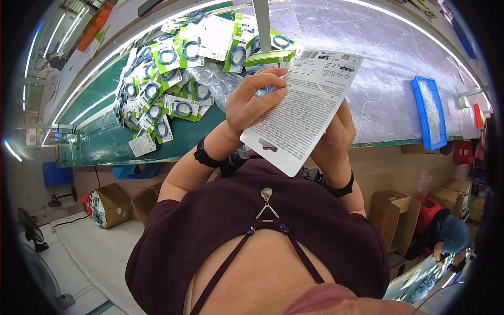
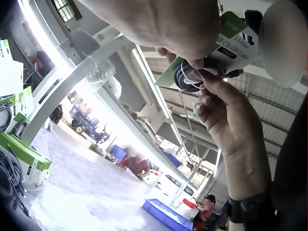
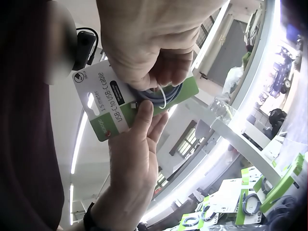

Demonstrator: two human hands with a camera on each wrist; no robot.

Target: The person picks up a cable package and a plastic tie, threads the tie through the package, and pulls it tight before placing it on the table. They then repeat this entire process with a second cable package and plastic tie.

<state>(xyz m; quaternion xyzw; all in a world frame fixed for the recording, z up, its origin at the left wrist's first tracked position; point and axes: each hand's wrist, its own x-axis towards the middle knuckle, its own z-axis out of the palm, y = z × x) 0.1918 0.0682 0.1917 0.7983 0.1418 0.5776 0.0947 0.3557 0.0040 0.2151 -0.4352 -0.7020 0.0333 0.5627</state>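
Both hands hold one USB-C cable pack, a white and green card point(image 1: 302, 107) with a coiled blue-grey cable point(image 3: 175, 95) on its front. In the head view the card's printed back faces up, its hang hole toward the body. My left hand point(image 1: 257, 97) grips it by the left side, with the thumb on the front beside the coil in the right wrist view. Under the card in the head view, my right hand point(image 1: 336, 136) is partly hidden. Its fingers pinch at the coil by a white tie point(image 3: 162, 96), seen in the right wrist view.
A heap of similar cable packs point(image 1: 168, 55) lies on the green part of the bench point(image 1: 100, 134), beside clear plastic wrap point(image 1: 215, 79). A grey post point(image 1: 261, 23) stands behind. At the right is a blue tray point(image 1: 429, 113) of thin clear pieces. Cardboard boxes point(image 1: 388, 215) sit below.
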